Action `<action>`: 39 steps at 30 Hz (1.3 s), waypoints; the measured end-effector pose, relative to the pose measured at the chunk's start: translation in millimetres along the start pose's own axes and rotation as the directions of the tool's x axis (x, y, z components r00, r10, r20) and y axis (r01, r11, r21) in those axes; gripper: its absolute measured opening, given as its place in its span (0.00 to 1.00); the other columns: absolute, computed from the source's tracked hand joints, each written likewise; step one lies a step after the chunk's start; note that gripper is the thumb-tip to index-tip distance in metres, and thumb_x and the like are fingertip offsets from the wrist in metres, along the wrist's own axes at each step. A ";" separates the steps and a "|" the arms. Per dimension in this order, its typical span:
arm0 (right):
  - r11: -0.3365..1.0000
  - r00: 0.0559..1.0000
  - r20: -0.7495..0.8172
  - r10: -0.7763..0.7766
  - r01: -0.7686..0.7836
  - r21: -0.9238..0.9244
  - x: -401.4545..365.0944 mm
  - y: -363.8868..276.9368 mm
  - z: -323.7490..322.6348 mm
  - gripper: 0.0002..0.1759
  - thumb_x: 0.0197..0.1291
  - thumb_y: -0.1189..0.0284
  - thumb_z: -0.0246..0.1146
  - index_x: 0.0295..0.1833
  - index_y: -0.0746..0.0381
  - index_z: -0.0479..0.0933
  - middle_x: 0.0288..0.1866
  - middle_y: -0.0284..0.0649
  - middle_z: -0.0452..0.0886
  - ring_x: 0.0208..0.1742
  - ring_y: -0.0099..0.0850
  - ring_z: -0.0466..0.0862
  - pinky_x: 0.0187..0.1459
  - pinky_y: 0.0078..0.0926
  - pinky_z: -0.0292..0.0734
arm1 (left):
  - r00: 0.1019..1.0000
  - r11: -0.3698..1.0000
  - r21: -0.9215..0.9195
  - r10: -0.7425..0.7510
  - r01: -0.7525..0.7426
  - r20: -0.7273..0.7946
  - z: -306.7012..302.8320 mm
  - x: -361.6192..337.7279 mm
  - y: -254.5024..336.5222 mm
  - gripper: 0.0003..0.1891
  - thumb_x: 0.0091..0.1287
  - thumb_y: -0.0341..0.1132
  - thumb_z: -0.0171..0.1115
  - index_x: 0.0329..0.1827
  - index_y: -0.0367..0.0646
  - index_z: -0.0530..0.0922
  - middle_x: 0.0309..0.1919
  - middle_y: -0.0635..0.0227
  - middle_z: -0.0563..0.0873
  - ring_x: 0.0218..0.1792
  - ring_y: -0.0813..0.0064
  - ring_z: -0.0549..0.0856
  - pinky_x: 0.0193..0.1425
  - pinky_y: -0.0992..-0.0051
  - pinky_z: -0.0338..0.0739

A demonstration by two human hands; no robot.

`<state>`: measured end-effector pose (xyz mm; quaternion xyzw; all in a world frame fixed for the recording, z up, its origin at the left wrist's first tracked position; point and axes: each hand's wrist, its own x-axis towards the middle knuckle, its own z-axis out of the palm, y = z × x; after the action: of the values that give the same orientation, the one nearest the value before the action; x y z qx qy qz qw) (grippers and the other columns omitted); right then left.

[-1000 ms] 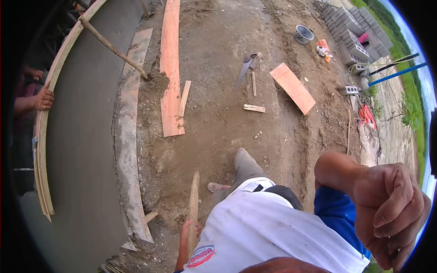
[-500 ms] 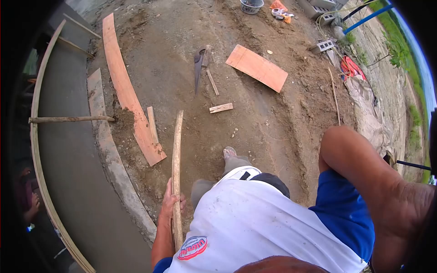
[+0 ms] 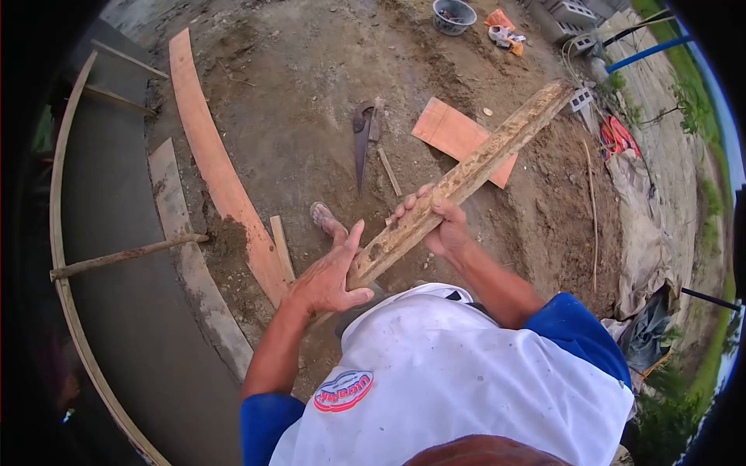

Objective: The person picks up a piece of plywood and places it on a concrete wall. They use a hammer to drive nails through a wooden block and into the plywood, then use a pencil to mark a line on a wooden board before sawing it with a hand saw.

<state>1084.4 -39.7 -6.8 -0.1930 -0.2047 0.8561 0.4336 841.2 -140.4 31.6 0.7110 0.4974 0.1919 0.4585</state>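
Observation:
A long rough wooden pole (image 3: 489, 151) slants across the view in front of my body, its far end up to the right. My right hand (image 3: 447, 229) is wrapped around its middle from below, fingers curled over the far side. At its near end is my left hand (image 3: 326, 276), palm beside the wood, thumb and fingers stretched apart. Beyond the pole a flat reddish plywood piece (image 3: 451, 128) lies on the dirt, partly covered by the pole in this view. A handsaw (image 3: 361, 147) rests on the ground left of that plywood, beside a thin wood strip (image 3: 390, 172).
To my left, a long plywood strip (image 3: 206, 140) lies beside wet grey concrete (image 3: 116, 179) edged by a bent wooden board (image 3: 58, 186). A stick (image 3: 128, 256) spans the concrete. Farther off are a bucket (image 3: 454, 17), hollow blocks (image 3: 573, 12) and a crumpled sheet (image 3: 641, 225).
The pole has swung from upright at my left side to a slant across my front. My right hand has come down onto it, and my left hand has loosened with its fingers spread.

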 end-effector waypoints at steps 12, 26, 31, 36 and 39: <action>0.054 0.476 -0.330 -0.815 -0.504 -0.862 171.4 -282.4 -52.7 0.21 0.51 0.65 0.73 0.44 0.70 0.77 0.37 0.44 0.85 0.31 0.35 0.85 0.37 0.30 0.80 | 0.826 0.756 -0.348 -0.550 0.554 0.119 -212.7 240.3 -315.0 0.16 0.70 0.45 0.61 0.44 0.38 0.81 0.35 0.62 0.86 0.28 0.72 0.85 0.34 0.69 0.81; -0.450 0.468 -0.882 -0.045 -0.798 -0.401 344.7 -153.2 -333.3 0.38 0.36 0.62 0.76 0.55 0.66 0.74 0.46 0.60 0.83 0.52 0.55 0.83 0.54 0.44 0.77 | 0.546 0.162 -0.727 -0.771 0.667 0.329 -132.5 551.4 -477.7 0.28 0.76 0.57 0.48 0.73 0.55 0.65 0.36 0.66 0.82 0.28 0.75 0.80 0.31 0.72 0.80; -0.449 0.314 -0.947 0.063 -0.839 -0.308 364.8 -149.2 -389.1 0.40 0.35 0.65 0.76 0.59 0.67 0.74 0.48 0.55 0.84 0.51 0.48 0.84 0.55 0.38 0.77 | 0.456 0.130 -0.667 -0.822 0.734 0.342 -78.6 670.3 -574.7 0.34 0.75 0.64 0.42 0.79 0.62 0.54 0.42 0.56 0.84 0.30 0.70 0.83 0.33 0.69 0.81; -0.467 0.155 -0.987 0.044 -0.870 -0.157 333.9 -151.2 -426.0 0.40 0.36 0.60 0.77 0.58 0.63 0.73 0.46 0.58 0.84 0.50 0.54 0.84 0.54 0.42 0.78 | 0.347 0.012 -0.547 -0.785 0.837 0.514 -46.0 742.3 -640.9 0.40 0.71 0.71 0.38 0.80 0.60 0.50 0.45 0.47 0.84 0.34 0.63 0.87 0.34 0.67 0.83; -0.489 0.079 -0.994 0.076 -0.866 -0.106 335.1 -159.6 -423.5 0.42 0.37 0.59 0.78 0.60 0.64 0.72 0.48 0.57 0.84 0.52 0.53 0.83 0.55 0.42 0.78 | 0.335 -0.007 -0.635 -0.845 0.772 0.417 -28.6 745.3 -649.8 0.40 0.71 0.69 0.43 0.76 0.51 0.58 0.45 0.47 0.82 0.23 0.63 0.85 0.25 0.68 0.82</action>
<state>1221.2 399.3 -331.9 -0.7400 -0.3581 0.4078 -0.3974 796.7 586.1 -638.2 0.0149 0.6986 0.1091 0.7069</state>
